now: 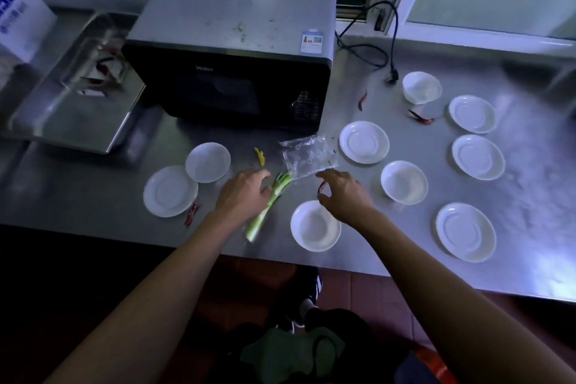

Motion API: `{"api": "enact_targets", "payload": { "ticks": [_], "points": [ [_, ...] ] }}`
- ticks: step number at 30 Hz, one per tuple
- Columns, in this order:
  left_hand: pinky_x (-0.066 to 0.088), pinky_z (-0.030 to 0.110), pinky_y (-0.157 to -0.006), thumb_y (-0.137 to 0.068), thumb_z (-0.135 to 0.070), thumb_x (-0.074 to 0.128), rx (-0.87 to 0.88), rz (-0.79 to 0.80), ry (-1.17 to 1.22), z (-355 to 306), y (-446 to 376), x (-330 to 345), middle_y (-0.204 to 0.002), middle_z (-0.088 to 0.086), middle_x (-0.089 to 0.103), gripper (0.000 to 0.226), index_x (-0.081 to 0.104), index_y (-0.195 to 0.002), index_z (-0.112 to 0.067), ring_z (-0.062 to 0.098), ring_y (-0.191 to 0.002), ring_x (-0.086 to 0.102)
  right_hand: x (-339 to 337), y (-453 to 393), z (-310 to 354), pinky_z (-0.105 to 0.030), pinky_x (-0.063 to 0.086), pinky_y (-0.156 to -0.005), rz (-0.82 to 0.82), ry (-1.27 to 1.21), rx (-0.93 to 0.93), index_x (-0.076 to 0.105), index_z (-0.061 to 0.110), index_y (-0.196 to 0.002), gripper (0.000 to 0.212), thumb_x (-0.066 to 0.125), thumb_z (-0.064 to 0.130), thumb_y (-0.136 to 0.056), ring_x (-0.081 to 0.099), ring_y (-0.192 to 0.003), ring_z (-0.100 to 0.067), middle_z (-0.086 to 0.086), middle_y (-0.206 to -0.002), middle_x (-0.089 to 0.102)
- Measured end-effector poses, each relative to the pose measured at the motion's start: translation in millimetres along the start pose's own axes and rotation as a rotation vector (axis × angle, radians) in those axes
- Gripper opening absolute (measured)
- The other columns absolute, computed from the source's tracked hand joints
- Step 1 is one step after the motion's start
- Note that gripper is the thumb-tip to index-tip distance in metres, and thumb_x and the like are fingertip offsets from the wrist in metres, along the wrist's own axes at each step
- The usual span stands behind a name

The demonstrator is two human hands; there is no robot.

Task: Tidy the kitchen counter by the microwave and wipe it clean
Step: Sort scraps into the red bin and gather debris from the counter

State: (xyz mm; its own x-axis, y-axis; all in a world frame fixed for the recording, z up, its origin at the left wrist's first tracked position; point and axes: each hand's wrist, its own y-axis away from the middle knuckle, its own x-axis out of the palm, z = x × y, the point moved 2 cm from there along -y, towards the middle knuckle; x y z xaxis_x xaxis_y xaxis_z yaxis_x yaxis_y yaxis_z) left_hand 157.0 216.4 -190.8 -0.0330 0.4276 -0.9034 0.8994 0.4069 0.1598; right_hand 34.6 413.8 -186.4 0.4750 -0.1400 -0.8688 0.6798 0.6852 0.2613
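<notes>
1. The left hand (246, 192) lies over the top part of a green onion stalk (265, 212), near the front edge of the worktop (389, 262). Its fingers bend around the stalk, so its grip looks closed on it, likely to lift it away as rubbish.
2. The right hand (341, 193) is just beside it. Its thumb and fingers pinch a small red chili (322, 186); the grip is nearly closed on that little piece.
3. A crumpled clear plastic bag (308, 154) lies just behind both hands, in front of the microwave (230, 72). It touches the leafy end of the stalk.
4. A yellow scrap (259, 155) sits left of the bag.
5. White plates and bowls are spread all over the worktop, like the bowl (315, 225) at the front edge under the right wrist. They probably must be gathered before wiping.
6. More red chilies (420, 117) lie toward the back right, and one (192, 212) lies by the left plates.
7. A steel tray (78, 121) sits at the left end.
8. No cloth is in view, so wiping looks far off.
</notes>
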Motion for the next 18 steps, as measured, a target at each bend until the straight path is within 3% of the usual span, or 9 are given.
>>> {"api": "enact_targets", "payload": {
  "ticks": [7, 16, 18],
  "points": [
    [0.048, 0.036, -0.079, -0.087, -0.025, 0.057, -0.132, -0.063, 0.013, 8.6, -27.2, 17.1, -0.113, 0.003, 0.07, 0.034, 0.067, -0.119, -0.018, 0.026, -0.106, 0.06, 12.7, -46.5, -18.5, -0.045, 0.041, -0.101, 0.074, 0.093, -0.078, 0.052, 0.021, -0.138, 0.051, 0.064, 0.023, -0.088, 0.051, -0.126, -0.029, -0.001, -0.138, 0.056],
    [0.051, 0.041, -0.086, -0.087, -0.022, 0.061, -0.269, -0.078, 0.066, 17.0, -62.9, 29.5, -0.112, 0.01, 0.069, 0.032, 0.07, -0.117, -0.016, 0.033, -0.107, 0.058, 29.2, -70.0, -26.8, -0.046, 0.031, -0.108, 0.066, 0.197, -0.124, 0.045, 0.018, -0.145, 0.056, 0.062, 0.023, -0.092, 0.034, -0.141, -0.031, -0.009, -0.157, 0.036],
    [0.051, 0.041, -0.081, -0.088, -0.023, 0.06, -0.272, -0.085, 0.05, 18.7, -75.3, 31.9, -0.105, 0.013, 0.069, 0.025, 0.07, -0.11, -0.015, 0.036, -0.101, 0.059, 32.3, -76.4, -27.9, -0.046, 0.03, -0.109, 0.075, 0.229, -0.134, 0.042, 0.018, -0.147, 0.058, 0.062, 0.024, -0.092, 0.029, -0.144, -0.031, -0.009, -0.16, 0.03]
  ]
}}
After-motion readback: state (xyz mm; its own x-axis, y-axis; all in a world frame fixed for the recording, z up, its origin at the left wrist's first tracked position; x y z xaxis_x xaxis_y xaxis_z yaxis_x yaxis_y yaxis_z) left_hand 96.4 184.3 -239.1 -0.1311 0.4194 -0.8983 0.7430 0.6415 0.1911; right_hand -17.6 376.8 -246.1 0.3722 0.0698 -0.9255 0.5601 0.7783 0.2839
